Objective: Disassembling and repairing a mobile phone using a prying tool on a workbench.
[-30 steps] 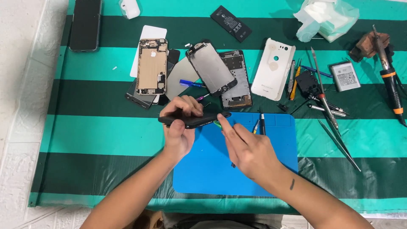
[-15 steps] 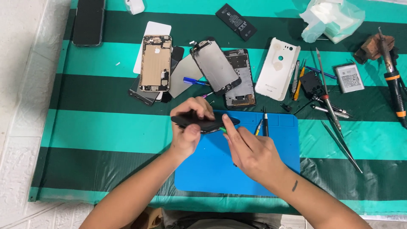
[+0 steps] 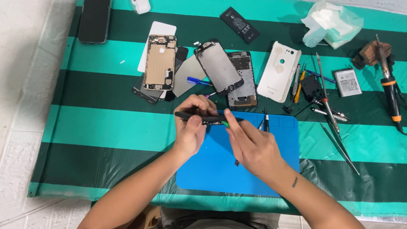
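My left hand (image 3: 191, 127) grips a dark phone (image 3: 207, 117), held edge-up above the blue work mat (image 3: 212, 174). My right hand (image 3: 251, 146) pinches a small green pry tool (image 3: 225, 124) whose tip meets the phone's lower edge near its right end. The fingers cover most of the tool. Both hands hover over the mat's upper left part.
Opened phone parts lie behind the hands: a gold rear housing (image 3: 159, 63), a black screen assembly (image 3: 218, 68), a white back cover (image 3: 279, 71), two batteries (image 3: 240, 24) (image 3: 347, 82). Screwdrivers and tweezers (image 3: 326, 101) lie right of the mat, a soldering iron (image 3: 390, 89) far right, a dark phone (image 3: 94, 20) top left.
Both hands and the phone have stayed over the mat; the right hand's fingers have shifted slightly along the phone's edge. The camera view has drifted a little.
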